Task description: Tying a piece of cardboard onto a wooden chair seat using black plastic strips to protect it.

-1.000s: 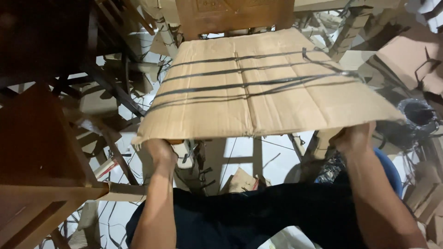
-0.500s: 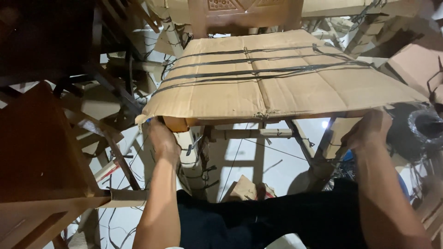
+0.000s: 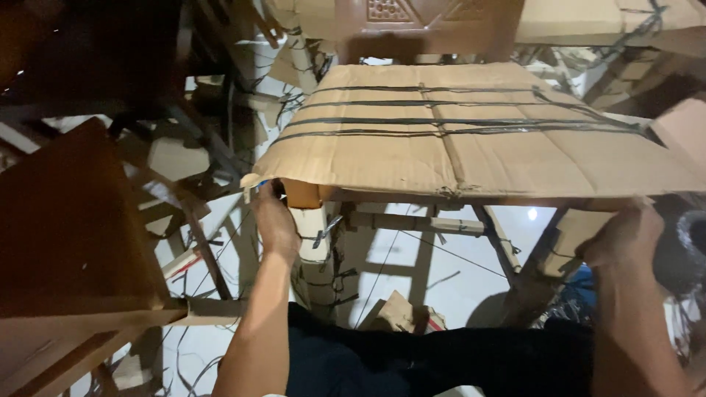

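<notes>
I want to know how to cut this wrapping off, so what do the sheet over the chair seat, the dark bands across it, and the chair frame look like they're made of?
The sheet looks like plain brown corrugated cardboard: matte, creased, with a bent edge. The bands look like dark plastic strapping or tape, thin and slightly glossy; which one is unclear. The chair frame looks like brown varnished wood, with a carved backrest and squared legs. The left hand and right hand grip the front corners.

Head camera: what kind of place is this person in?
Probably a furniture workshop or storeroom. A wooden chair has its seat wrapped in strapped cardboard, more wooden furniture crowds beside it, and cut straps litter the white floor. Both hands, left and right, grip the cardboard's edge.
</notes>
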